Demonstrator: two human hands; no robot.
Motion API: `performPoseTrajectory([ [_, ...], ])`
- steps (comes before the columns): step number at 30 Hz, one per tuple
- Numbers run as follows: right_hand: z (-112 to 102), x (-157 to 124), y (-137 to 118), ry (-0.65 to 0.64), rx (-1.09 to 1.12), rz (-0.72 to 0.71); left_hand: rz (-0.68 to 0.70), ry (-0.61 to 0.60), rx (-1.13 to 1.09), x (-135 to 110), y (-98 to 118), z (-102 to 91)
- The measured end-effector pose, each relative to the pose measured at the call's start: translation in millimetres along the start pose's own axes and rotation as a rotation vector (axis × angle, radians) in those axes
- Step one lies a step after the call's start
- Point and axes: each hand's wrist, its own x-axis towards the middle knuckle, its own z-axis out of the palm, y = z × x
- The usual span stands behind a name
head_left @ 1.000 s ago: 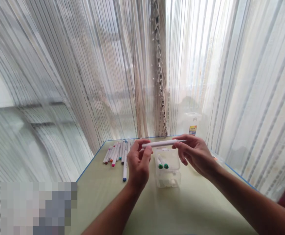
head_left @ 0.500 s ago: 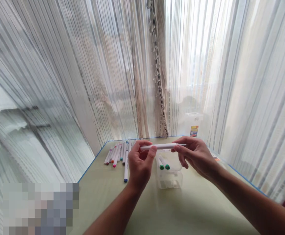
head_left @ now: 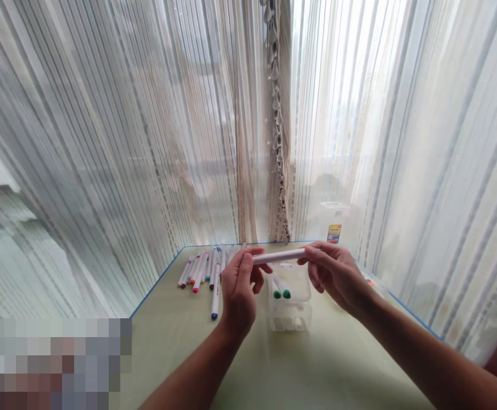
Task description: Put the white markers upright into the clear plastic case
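A white marker [head_left: 279,256] lies almost level between my two hands, above the table. The thumb and fingers of my left hand [head_left: 240,285] pinch its left end. At the other end, my right hand [head_left: 331,267] closes thumb and fingertips on it, hiding that tip. Below the marker stands a clear plastic case [head_left: 290,316], with two green-ended markers [head_left: 281,294] lying in its upper part. Left of my left hand, several white markers with coloured ends [head_left: 199,270] lie in a loose pile. One blue-ended marker [head_left: 215,296] lies nearest my left wrist.
The table [head_left: 167,353] has a pale green cover with a blue edge. A clear plastic box with a yellow label [head_left: 334,222] stands at the back right. Striped sheer curtains [head_left: 197,114] hang behind the table. A pixelated patch covers the lower left.
My left hand's thumb has shifted toward the left end of the marker. The marker has tilted slightly, its right end now higher. The camera view has moved a little.
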Motion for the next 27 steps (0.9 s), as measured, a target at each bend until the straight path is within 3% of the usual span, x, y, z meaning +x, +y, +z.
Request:
performPoseTrajectory([
  [9,-2.9,2.6,3.8,0.030,0.021,-0.031,0.051,0.025,0.032,2.2,-2.3,-1.1],
  [27,-7.0,2.1,5.7,0.032,0.048,-0.059,0.025,0.049,0.024,3.5,-8.1,-3.0],
])
